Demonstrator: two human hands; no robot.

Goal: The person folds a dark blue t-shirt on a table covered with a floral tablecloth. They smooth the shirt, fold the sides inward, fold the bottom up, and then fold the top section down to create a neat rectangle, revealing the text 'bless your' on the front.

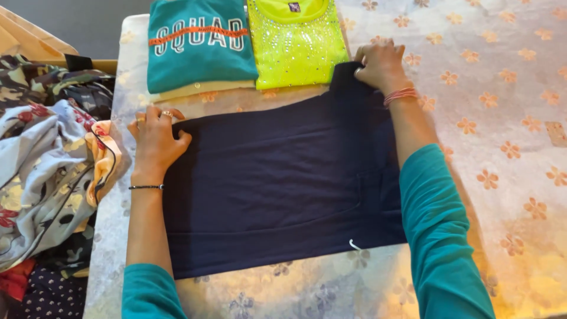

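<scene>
Item: navy garment [277, 183], lying flat at table centre on floral cloth [502, 118], part-folded.
Left hand [155, 139]: fingers spread, pressing near-left top corner.
Right hand [381, 65]: fingers curled, pinching far-right top corner.
Orientation: long axis running left–right across table, right end lifting toward yellow-green top [295, 41].
Risk, judged: raised corner dragging over yellow-green top or teal sweatshirt [198, 44], disturbing stack; uneven pull skewing fold.
Beside: clothes heap [53, 165] at left.

A flat, folded navy-blue cloth garment [277, 183] lies on a floral-patterned table cover [502, 118]. The left hand [155, 139] presses its left edge; the right hand [381, 64] pinches its far right corner. A folded teal printed sweatshirt [198, 44] and a folded neon-yellow sequinned top [295, 41] sit at the far edge.
</scene>
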